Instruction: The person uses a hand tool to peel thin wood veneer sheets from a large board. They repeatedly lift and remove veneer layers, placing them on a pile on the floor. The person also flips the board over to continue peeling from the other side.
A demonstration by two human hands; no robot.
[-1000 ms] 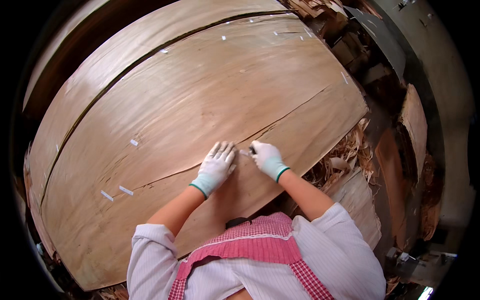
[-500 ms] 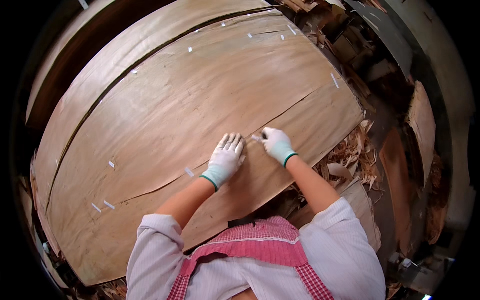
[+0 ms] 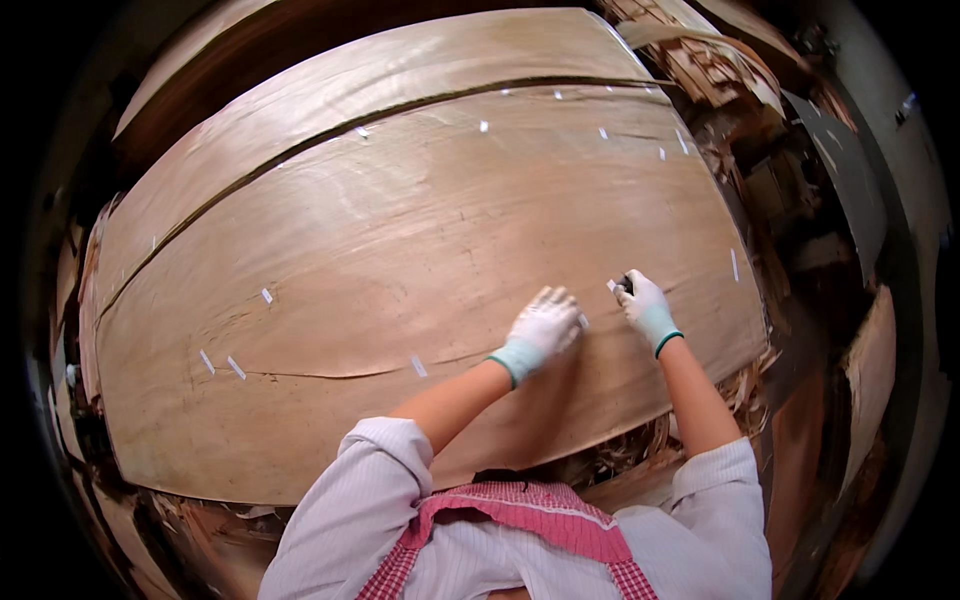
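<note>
A broad, pale brown wood veneer sheet [image 3: 380, 240] lies in front of me, with a split [image 3: 320, 376] running across its near part. My left hand [image 3: 540, 326], in a white glove with a green cuff, rests on the sheet, fingers stretched out. Just beside its fingers sits a short white tape strip [image 3: 584, 321]. Farther right, my right hand [image 3: 650, 308], gloved alike, is closed, and white tape [image 3: 612, 286] shows at its fingertips. A small dark patch there is too unclear to name. Another tape piece [image 3: 419, 366] crosses the split left of my left hand.
Several more tape pieces, one a white strip [image 3: 267, 296], dot the sheet. A long dark gap [image 3: 270, 160] separates it from a far veneer strip [image 3: 330, 95]. Wood shavings [image 3: 745, 392] and broken veneer scraps [image 3: 700, 70] lie along the right edge.
My view has shifted, so the sheet appears turned. Both hands have moved right along the sheet and stand farther apart; a tape strip now shows beside my left fingers.
</note>
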